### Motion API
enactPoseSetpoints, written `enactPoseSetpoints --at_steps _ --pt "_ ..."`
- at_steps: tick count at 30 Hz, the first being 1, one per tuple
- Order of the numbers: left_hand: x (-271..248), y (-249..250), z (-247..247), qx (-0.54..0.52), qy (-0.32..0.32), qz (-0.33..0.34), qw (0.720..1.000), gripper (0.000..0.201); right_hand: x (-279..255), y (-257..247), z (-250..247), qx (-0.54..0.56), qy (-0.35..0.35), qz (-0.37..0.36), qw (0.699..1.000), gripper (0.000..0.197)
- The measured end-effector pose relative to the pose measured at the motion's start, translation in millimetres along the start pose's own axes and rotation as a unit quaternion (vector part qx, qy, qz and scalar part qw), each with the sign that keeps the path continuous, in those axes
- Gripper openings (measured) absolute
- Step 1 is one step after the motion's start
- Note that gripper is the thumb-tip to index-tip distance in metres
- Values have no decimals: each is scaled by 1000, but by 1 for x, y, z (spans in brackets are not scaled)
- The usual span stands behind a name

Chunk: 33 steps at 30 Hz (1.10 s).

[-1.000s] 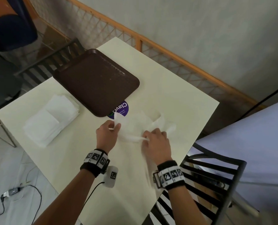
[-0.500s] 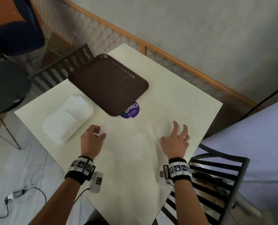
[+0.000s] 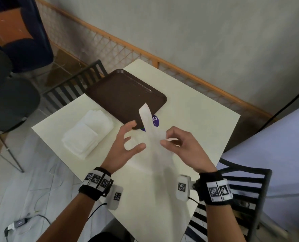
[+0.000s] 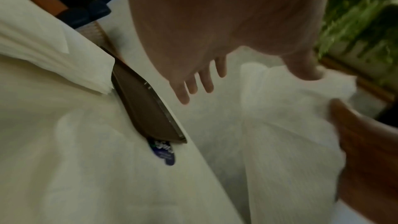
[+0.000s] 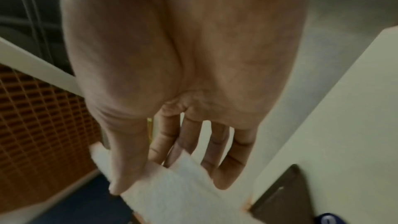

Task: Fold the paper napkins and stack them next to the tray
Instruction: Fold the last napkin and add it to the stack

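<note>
A thin white paper napkin (image 3: 149, 124) hangs crumpled in the air above the cream table (image 3: 197, 116). My right hand (image 3: 166, 138) pinches it between thumb and fingers, which the right wrist view shows on the napkin (image 5: 172, 192). My left hand (image 3: 133, 137) hovers just left of it with fingers spread and grips nothing; in the left wrist view its thumb tip meets the napkin (image 4: 280, 125). A brown tray (image 3: 126, 95) lies at the table's far side. A stack of white napkins (image 3: 87, 133) sits to the left of the tray.
A purple round sticker (image 3: 154, 121) peeks from under the tray's near corner. Black slatted chairs stand at the back left (image 3: 71, 88) and front right (image 3: 241, 189). A wooden rail with mesh (image 3: 180, 67) runs behind the table. A cable lies on the floor (image 3: 19, 224).
Half a second ago both hands lay low over the napkin on the table. Now the right hand has lifted the napkin into the air, and the left hand has opened beside it.
</note>
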<state>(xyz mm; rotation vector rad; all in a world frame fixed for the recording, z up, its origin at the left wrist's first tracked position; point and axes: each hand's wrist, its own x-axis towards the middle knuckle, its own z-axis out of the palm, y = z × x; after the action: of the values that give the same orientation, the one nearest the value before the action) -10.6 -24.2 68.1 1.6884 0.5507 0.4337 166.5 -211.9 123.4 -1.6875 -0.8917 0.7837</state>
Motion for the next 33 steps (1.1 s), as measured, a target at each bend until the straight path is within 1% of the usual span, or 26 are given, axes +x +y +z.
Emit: enactPoseSetpoints --at_steps 1,2,4,6,7,8,9,11,12,13,16,18,20,21,22,24,25,26,28,30,31,33 --pt "1 6 -4 -60 -39 6 997 88 -6 -17 3 18 -15 -17 1000 13" --pt "2 11 -10 -132 -72 13 989 96 -12 -31 5 39 -19 -35 998 14" --pt "4 23 -20 -246 -119 28 962 109 -17 -49 8 75 -4 -59 995 12" --pt "5 36 -31 -311 -161 35 936 115 -18 -60 14 81 29 -67 994 15" --pt "5 44 -35 -325 -169 31 930 114 -16 -62 16 81 52 -68 993 18" --pt "5 50 -39 -326 -166 22 930 108 -14 -62 19 79 77 -72 991 20" --pt "6 53 -42 -317 -153 16 936 99 -12 -63 22 79 102 -77 989 21" --pt "8 56 -45 -296 -132 19 946 69 -8 -63 29 86 137 -83 983 22" --pt "8 55 -47 -291 -133 23 947 57 -7 -62 33 97 147 -82 981 22" --pt "8 53 -49 -290 -135 23 947 53 -6 -61 36 113 155 -81 978 23" --pt "5 50 -55 -296 -129 2 946 60 -3 -59 43 137 172 -68 973 26" --pt "3 49 -60 -332 -137 -14 933 53 0 -55 49 133 182 -55 973 29" --pt "3 49 -63 -359 -150 -29 921 45 5 -51 55 129 208 -48 968 30" --pt "4 48 -66 -352 -152 -24 923 47 8 -49 59 129 226 -44 965 29" --pt "4 46 -67 -331 -145 -17 932 53 12 -47 62 129 246 -38 960 27" --pt "5 47 -71 -258 -113 -19 959 70 20 -43 66 116 289 -26 950 25" --pt "5 46 -74 -225 -99 -25 969 71 24 -39 68 93 312 -22 945 24" --pt "5 46 -76 -198 -85 -35 976 66 28 -34 69 63 333 -22 941 23" --pt "3 42 -81 -176 -55 -70 980 44 34 -22 74 12 362 -14 932 20" --pt "2 32 -83 -173 -10 -109 979 30 39 -5 80 13 356 37 934 20" --pt "2 26 -84 -162 10 -117 980 27 40 3 83 33 332 77 939 25" --pt "3 11 -85 -136 34 -117 983 24 41 21 87 105 234 160 953 38"
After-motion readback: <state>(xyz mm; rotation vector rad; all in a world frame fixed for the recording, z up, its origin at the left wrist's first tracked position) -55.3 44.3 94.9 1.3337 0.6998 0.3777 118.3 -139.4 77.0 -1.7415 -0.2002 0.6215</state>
